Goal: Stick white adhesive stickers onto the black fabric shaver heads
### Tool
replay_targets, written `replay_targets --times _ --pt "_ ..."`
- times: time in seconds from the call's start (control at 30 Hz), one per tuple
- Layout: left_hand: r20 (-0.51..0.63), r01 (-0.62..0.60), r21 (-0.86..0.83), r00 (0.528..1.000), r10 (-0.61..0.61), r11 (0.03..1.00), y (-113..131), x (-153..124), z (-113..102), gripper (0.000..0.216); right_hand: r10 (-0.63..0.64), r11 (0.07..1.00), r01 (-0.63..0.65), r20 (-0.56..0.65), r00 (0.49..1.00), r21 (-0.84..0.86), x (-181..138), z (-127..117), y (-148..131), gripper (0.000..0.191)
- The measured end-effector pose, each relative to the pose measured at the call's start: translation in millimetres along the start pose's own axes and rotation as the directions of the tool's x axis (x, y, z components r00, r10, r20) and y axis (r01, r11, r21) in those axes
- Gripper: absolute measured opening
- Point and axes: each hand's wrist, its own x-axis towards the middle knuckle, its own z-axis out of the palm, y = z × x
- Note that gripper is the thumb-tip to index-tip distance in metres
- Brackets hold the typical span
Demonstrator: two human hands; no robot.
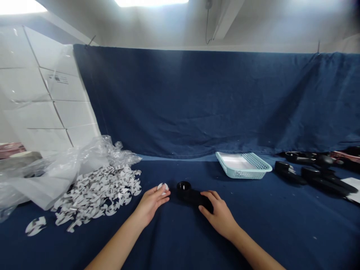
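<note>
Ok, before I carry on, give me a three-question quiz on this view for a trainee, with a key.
1. Which hand holds the small round white piece?
2. True or false: the light-blue perforated plastic basket stands to the right of the loose heap of white-and-grey pieces.
3. The right hand is on: (a) the crumpled clear plastic; (b) the long black object with a round, cup-like end; (c) the white boxes.

Key: 1. The left hand. 2. True. 3. b.
</note>
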Motion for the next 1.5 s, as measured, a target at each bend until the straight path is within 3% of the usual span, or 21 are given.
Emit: replay_targets --times 0.83,1.5 --pt "0.008 -0.05 0.105 0.999 0.05 0.993 3.3 -3.8 7.1 0.042 0.007 1.0 -0.007 0.001 1.0 0.005 1.3 0.9 1.9 0.039" --pt "-0.017 -0.044 0.11 0.999 0.046 0.993 0.7 -4.1 7.5 0.037 -0.003 1.0 0.003 0.005 1.0 0.003 0.5 -0.3 -1.3 0.038"
